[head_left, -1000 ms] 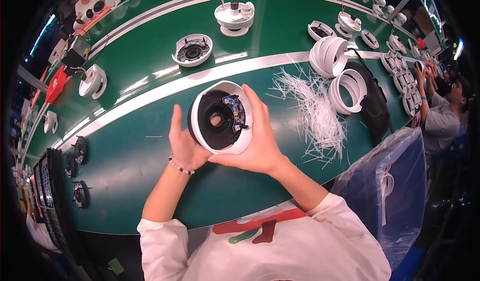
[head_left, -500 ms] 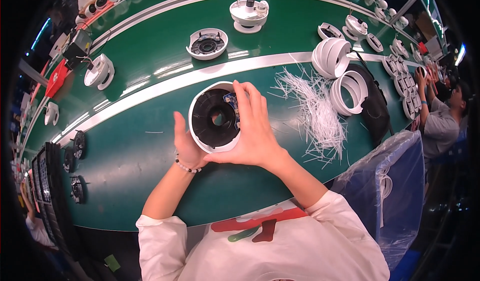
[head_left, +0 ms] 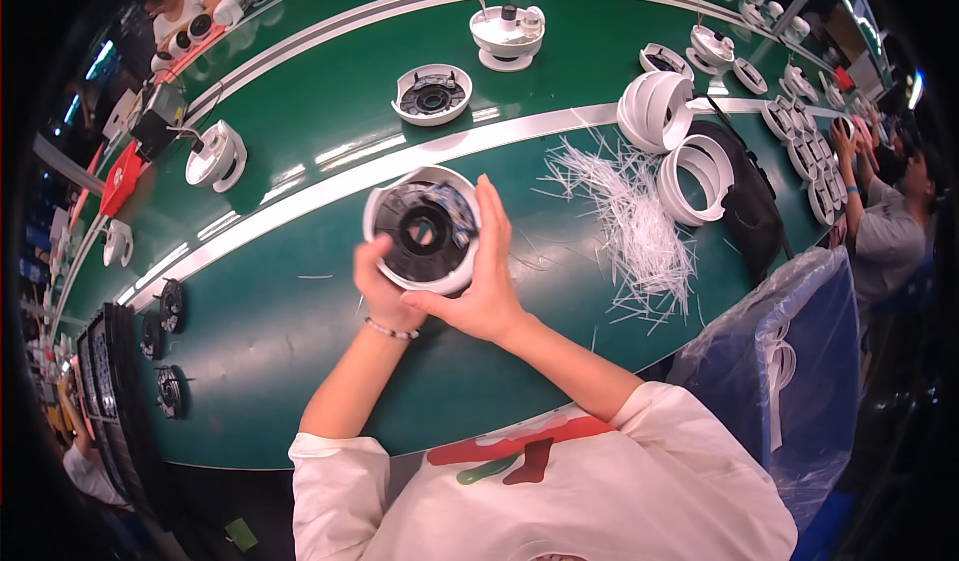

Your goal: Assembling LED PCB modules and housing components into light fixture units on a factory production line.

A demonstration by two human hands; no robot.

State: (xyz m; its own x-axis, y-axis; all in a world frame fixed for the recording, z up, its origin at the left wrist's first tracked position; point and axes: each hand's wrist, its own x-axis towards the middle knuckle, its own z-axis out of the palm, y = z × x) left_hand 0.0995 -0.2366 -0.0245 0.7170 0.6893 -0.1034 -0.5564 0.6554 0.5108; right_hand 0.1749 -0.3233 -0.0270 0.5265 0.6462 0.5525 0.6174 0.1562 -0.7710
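Above the green table I hold a round white plastic housing (head_left: 447, 175) between both hands. Inside it sits a black round insert (head_left: 400, 259) with a hole in its middle and a small circuit board (head_left: 457, 209) at its upper right. My left hand (head_left: 385, 289) grips the lower left rim, its thumb at the edge of the black insert. Around the right side and bottom of the housing curves my right hand (head_left: 487, 276), fingers pointing up along the wall and thumb below. The back of the housing is hidden.
Thin white strips (head_left: 649, 251) lie piled at right beside white plastic rings (head_left: 694, 181) and a black bag (head_left: 754, 216). Several black round parts (head_left: 170, 391) lie at left by a black rack (head_left: 115, 401). Beyond the metal rail, the far surface carries white housings (head_left: 432, 94). A plastic-lined blue bin (head_left: 809, 371) stands at right.
The housing has turned and tilted in my hands, so more of the circuit board shows. My left thumb has come in from outside the rim to the insert's edge. The whole view has shifted slightly.
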